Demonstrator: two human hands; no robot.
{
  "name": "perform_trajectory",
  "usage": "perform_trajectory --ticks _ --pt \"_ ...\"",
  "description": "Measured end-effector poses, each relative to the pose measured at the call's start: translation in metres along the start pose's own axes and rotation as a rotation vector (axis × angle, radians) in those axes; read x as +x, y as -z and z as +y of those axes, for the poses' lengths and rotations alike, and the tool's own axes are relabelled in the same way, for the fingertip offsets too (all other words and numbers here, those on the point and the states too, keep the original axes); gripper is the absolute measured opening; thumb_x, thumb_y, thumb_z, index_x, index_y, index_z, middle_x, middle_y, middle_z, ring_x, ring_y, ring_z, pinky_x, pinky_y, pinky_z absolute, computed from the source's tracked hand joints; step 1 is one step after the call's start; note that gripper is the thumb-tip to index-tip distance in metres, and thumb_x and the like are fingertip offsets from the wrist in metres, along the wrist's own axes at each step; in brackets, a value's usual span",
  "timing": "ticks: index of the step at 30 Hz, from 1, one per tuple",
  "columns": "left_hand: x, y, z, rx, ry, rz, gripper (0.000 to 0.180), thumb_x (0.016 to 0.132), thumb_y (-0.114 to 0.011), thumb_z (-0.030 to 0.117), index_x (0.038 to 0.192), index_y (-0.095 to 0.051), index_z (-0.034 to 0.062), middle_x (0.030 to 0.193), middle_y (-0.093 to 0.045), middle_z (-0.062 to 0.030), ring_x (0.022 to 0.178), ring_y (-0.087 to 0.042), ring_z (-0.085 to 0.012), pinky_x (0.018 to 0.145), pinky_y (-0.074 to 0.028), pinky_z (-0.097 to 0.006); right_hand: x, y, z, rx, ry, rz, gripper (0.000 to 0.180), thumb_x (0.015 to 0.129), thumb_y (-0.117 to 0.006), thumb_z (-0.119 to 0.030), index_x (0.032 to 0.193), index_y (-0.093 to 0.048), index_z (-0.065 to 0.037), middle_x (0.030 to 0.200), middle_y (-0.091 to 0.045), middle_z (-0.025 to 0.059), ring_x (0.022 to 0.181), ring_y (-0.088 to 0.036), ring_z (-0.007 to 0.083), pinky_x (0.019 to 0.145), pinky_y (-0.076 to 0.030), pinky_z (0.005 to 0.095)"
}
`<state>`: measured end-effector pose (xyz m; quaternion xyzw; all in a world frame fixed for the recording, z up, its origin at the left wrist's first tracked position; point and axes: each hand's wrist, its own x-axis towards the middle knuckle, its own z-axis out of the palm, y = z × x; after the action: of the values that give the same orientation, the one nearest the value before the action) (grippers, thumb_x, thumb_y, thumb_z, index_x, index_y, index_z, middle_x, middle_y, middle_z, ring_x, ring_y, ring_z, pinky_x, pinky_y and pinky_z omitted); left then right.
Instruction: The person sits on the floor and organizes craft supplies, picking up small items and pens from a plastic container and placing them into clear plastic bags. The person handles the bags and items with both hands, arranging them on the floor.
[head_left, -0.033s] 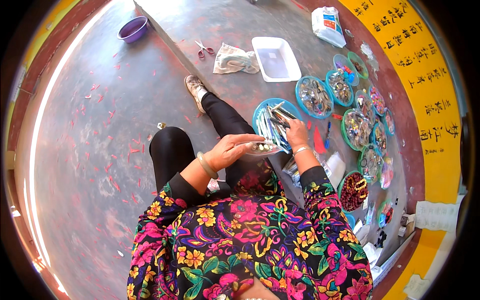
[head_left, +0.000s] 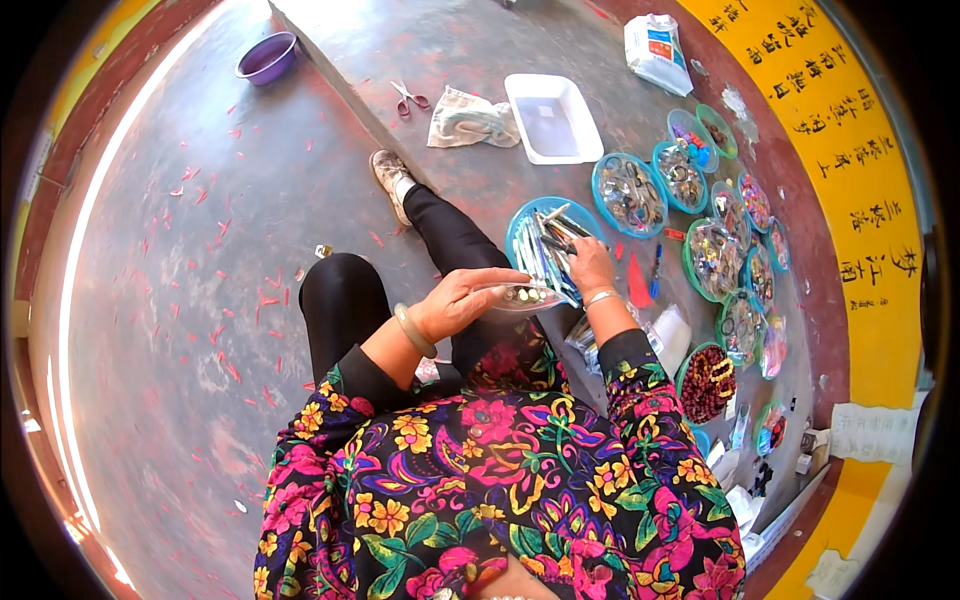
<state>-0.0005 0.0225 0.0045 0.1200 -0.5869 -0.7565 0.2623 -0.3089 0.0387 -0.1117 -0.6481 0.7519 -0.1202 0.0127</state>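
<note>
The left hand [head_left: 455,303] holds a clear bag [head_left: 522,298] at the near edge of a blue basket [head_left: 510,232] on the floor [head_left: 455,55]. Pens [head_left: 534,250] fill the basket; the right hand [head_left: 592,266] is over its right edge, whether gripping one I cannot tell.

Head cam (L of pair) looked down from wearer's head, wide fisheye; patterned top [head_left: 500,470] was v. close, bottom ctr; L hand [head_left: 452,306] & R hand [head_left: 592,266] nr mid-frame; floor [head_left: 150,250] farther off, L; edges bent toward rim.
</note>
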Motion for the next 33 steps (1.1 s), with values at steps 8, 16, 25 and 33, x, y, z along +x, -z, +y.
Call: perform_trajectory --ticks 8,16,25,33 --pt "-0.001 0.002 0.01 0.05 0.004 -0.045 0.045 0.089 -0.047 0.014 0.129 -0.044 -0.0052 0.123 -0.055 -0.0126 0.114 -0.051 -0.0174 0.1 -0.036 -0.031 0.017 -0.026 -0.003 -0.135 -0.029 -0.132 0.013 0.077 -0.059 -0.013 0.09 -0.061 -0.009 0.092 -0.06 0.0117 0.094 -0.056 0.0311 0.081 -0.047 0.0418" --pt "0.001 0.004 0.011 0.072 -0.006 -0.098 0.055 0.079 -0.05 0.007 0.133 -0.041 -0.0028 0.127 -0.051 -0.0105 0.118 -0.046 -0.0153 0.102 -0.032 -0.03 0.01 0.013 -0.002 0.141 -0.081 0.03 0.041 0.076 -0.06 -0.01 0.115 -0.048 -0.01 0.091 -0.06 0.0147 0.078 -0.062 0.0309 0.069 -0.049 0.0445" --pt "0.001 0.002 0.011 0.031 0.013 -0.062 0.052 0.082 -0.051 0.01 0.133 -0.043 -0.0004 0.127 -0.051 -0.0103 0.118 -0.046 -0.016 0.102 -0.032 -0.029 -0.022 0.186 -0.083 1.27 -0.089 0.452 0.058 0.082 -0.057 0.003 0.133 -0.031 -0.011 0.095 -0.061 0.0115 0.081 -0.064 0.0218 0.065 -0.055 0.0288" --pt "0.001 0.006 0.0 0.04 -0.09 -0.011 0.045 0.093 -0.043 0.025 0.128 -0.048 -0.0029 0.126 -0.053 -0.0119 0.116 -0.048 -0.0171 0.101 -0.033 -0.031 -0.045 0.212 -0.147 1.403 0.14 0.447 0.057 0.084 -0.057 0.004 0.132 -0.028 -0.01 0.096 -0.061 0.0136 0.084 -0.064 0.0244 0.069 -0.056 0.0305"
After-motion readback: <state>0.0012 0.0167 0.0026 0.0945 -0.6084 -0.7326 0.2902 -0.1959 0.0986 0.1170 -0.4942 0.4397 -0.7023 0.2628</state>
